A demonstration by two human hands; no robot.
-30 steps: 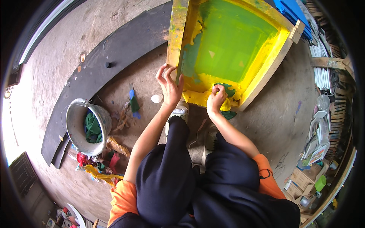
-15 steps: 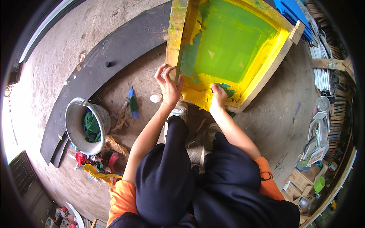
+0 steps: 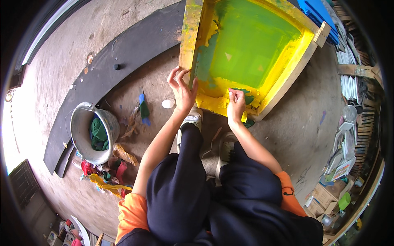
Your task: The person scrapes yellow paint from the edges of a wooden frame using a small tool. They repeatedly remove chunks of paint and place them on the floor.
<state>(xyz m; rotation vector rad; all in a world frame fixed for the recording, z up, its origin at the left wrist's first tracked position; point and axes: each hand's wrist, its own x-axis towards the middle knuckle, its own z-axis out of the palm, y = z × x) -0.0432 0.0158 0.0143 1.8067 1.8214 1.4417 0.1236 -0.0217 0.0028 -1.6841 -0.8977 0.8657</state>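
Note:
A wooden screen-printing frame point(image 3: 283, 94) leans before me, its mesh point(image 3: 254, 45) smeared green with a broad yellow border. My left hand point(image 3: 183, 92) grips the lower end of the left rail, thumb on the inner side and fingers bent on the outer side. Over the lower inside edge, my right hand point(image 3: 236, 107) is pinched with thumb and fingertips together; whatever lies between them is too small to tell. Beside those fingertips a dark green patch point(image 3: 248, 98) shows within the torn-looking yellow layer point(image 3: 213, 103), which hangs crumpled over the lower rail.
A grey bucket point(image 3: 78, 131) holding dark green cloth point(image 3: 98, 133) stands at the left, with colourful scraps point(image 3: 108, 184) next to it. A blue-handled blade point(image 3: 143, 106) and a small white cup point(image 3: 168, 103) lie on the floor. A long black curved board point(image 3: 96, 78) stretches behind. Stacked goods point(image 3: 344, 131) line the right.
My right hand has shifted slightly down and turned, its fingertips now pinched above the lower rail instead of pressed at the green patch. The left hand keeps its hold on the frame.

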